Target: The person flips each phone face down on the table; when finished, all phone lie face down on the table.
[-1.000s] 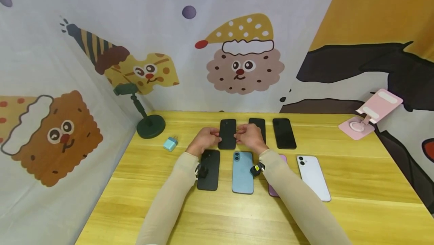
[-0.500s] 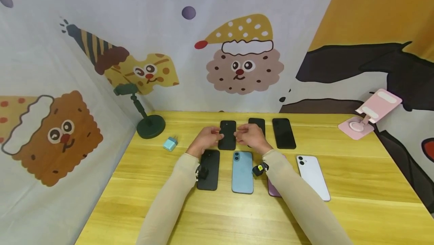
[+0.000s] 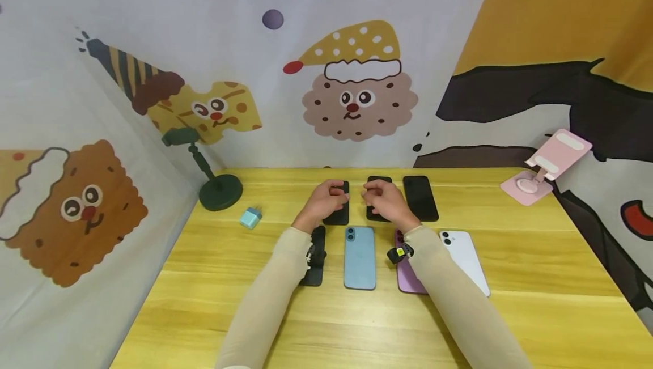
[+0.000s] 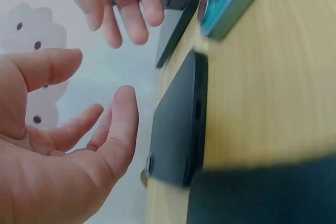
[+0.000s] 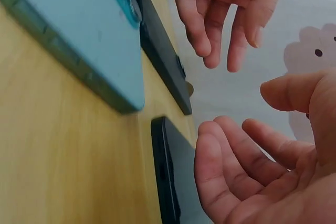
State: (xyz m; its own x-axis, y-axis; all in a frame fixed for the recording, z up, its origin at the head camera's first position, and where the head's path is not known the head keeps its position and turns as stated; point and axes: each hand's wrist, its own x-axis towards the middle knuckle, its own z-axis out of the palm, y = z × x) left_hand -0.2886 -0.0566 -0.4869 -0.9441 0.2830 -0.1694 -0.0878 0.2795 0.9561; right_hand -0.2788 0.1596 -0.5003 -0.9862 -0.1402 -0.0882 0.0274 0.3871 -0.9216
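Note:
My left hand [image 3: 325, 202], fingers loosely bent, hovers over the back-left black phone [image 3: 335, 217]. My right hand [image 3: 386, 202] hovers with relaxed fingers over the back-middle black phone [image 3: 374, 215]. Both wrist views show thumb and fingertips apart, with nothing between them. Those views also show a phone [image 4: 176, 119] lying flat below the left hand and a dark phone [image 5: 184, 177] beside the right. In front lie a light-blue phone [image 3: 359, 258], a purple phone [image 3: 409, 275] and another black phone [image 3: 317, 258], the last partly hidden by the left wrist.
A black phone [image 3: 420, 198] lies at the back right, and a white phone [image 3: 463, 255] is partly behind the right sleeve. At left are a green stand [image 3: 220, 192] and a light-blue charger plug [image 3: 251, 217]. A pink phone stand [image 3: 528, 186] occupies the right. A printed curtain [image 3: 214, 46] hangs behind.
Both hands have come off the sides of the back-left black phone. They have lifted and shifted right, the gap between them wider. The head view has turned slightly.

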